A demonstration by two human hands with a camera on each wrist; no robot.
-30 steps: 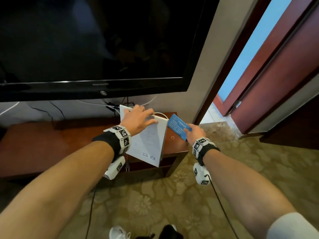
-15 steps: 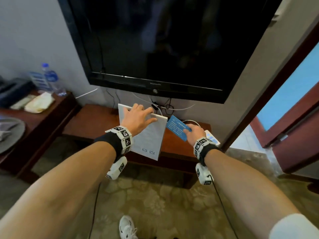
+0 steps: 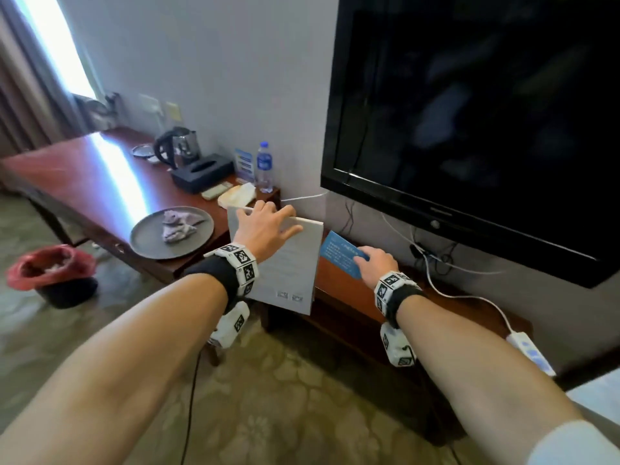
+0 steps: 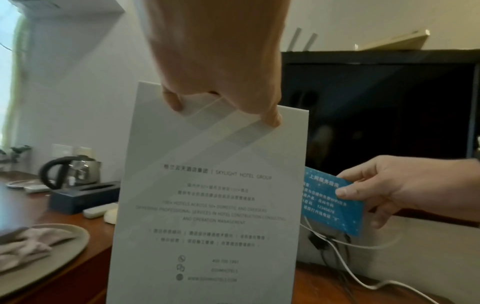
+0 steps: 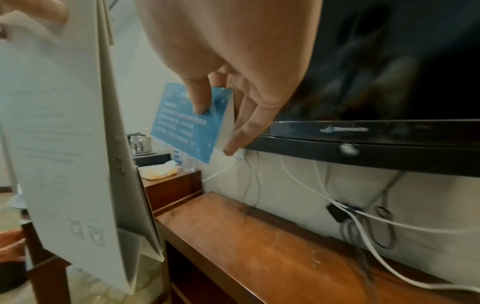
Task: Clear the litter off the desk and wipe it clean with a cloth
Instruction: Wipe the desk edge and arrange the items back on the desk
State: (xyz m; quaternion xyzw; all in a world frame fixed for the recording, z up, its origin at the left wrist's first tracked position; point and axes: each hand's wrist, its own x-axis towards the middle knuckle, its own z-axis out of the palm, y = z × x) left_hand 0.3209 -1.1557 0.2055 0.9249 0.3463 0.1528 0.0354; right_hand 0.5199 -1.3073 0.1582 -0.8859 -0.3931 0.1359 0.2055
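Observation:
My left hand point(image 3: 265, 226) grips the top edge of a white hotel folder point(image 3: 285, 266), holding it upright in the air beside the desk's end; its printed face point(image 4: 207, 205) fills the left wrist view. My right hand point(image 3: 372, 266) pinches a blue folded card point(image 3: 339, 251) between thumb and fingers above the low wooden TV bench point(image 3: 345, 290). The card point(image 5: 192, 125) hangs under the TV's lower edge. On the dark wooden desk point(image 3: 67, 172) lies a grey round tray point(image 3: 147, 243) with a crumpled grey cloth point(image 3: 177, 224) on it.
A kettle point(image 3: 177, 147), black tissue box point(image 3: 203, 171), water bottle point(image 3: 264, 167), remote and a yellowish cloth point(image 3: 236, 196) stand at the desk's back. A bin with a red liner point(image 3: 50, 270) sits on the carpet. TV point(image 3: 486, 112) and cables point(image 3: 436, 263) crowd the bench.
The head view has swung left, bringing the long desk, tray and bin into sight. Both hands have carried the folder and blue card up off the bench, leftward towards the desk.

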